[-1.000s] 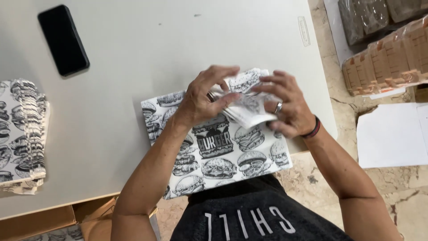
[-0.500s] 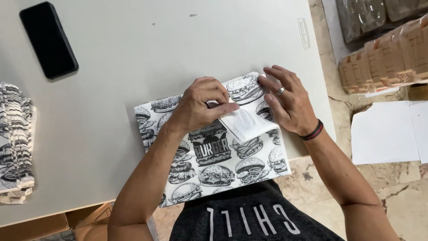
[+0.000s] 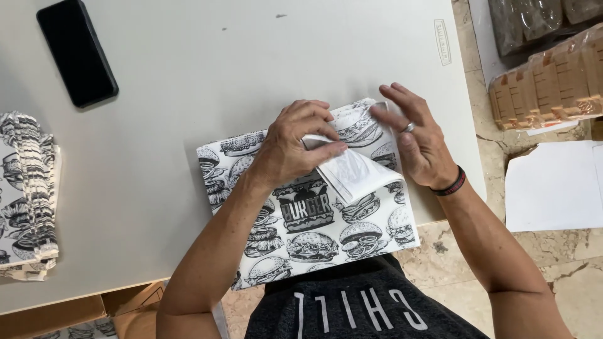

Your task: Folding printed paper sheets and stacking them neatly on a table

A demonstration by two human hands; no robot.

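A white paper sheet printed with black burger drawings [image 3: 301, 232] lies on the near edge of a grey table [image 3: 207, 69], hanging a little over it. One corner of the sheet is folded inward, showing its plain white underside [image 3: 352, 172]. My left hand [image 3: 295, 141] presses down on that folded flap, fingers curled over the crease. My right hand [image 3: 418, 141], with a ring and a dark wristband, lies flat with fingers spread on the sheet's far right corner.
A black phone [image 3: 76, 51] lies at the table's far left. A stack of the same printed sheets [image 3: 25, 194] sits at the left edge. Wrapped brown packs [image 3: 546, 78] and a white sheet [image 3: 556, 185] are on the marble floor to the right.
The raised, crumpled corner has been brought down and flattened onto the sheet. Both hands have lowered onto the paper, and the view has shifted slightly.
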